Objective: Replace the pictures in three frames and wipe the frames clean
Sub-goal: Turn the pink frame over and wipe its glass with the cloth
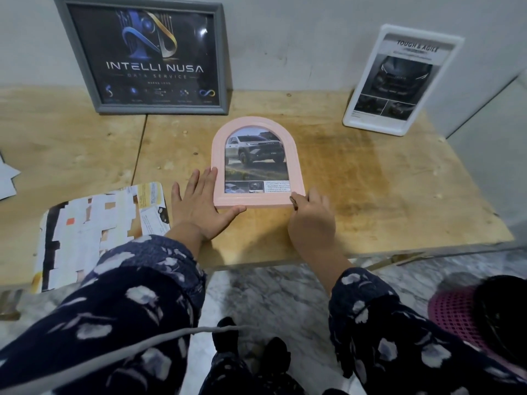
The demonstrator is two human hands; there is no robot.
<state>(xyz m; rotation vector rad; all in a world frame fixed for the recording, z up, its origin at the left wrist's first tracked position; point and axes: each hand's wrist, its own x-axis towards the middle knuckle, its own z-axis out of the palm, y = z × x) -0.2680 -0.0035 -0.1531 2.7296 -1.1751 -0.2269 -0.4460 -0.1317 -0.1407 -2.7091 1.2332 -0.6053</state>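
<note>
Pink arched frame [258,166] lies flat, face up, near the middle of the plywood surface [370,178]; it holds a printed picture of a grey pickup truck with small inset photos and a text block along the bottom. Left hand [199,206] lies flat on the surface with fingers straight, fingertips against the frame's left edge and thumb along its bottom edge. Right hand [312,215] curls at the frame's bottom right corner, fingers pinching that corner (grip detail partly hidden by the knuckles). Grey rectangular frame [142,57] with a dark "INTELLI NUSA" poster leans against the wall at the back left. White frame [402,81] with a "TOUGH & AGILE" car print leans at the back right. A magazine [94,232] lies at the left front edge, just beside the left hand. Both sleeves are dark with a pale leaf print.
</note>
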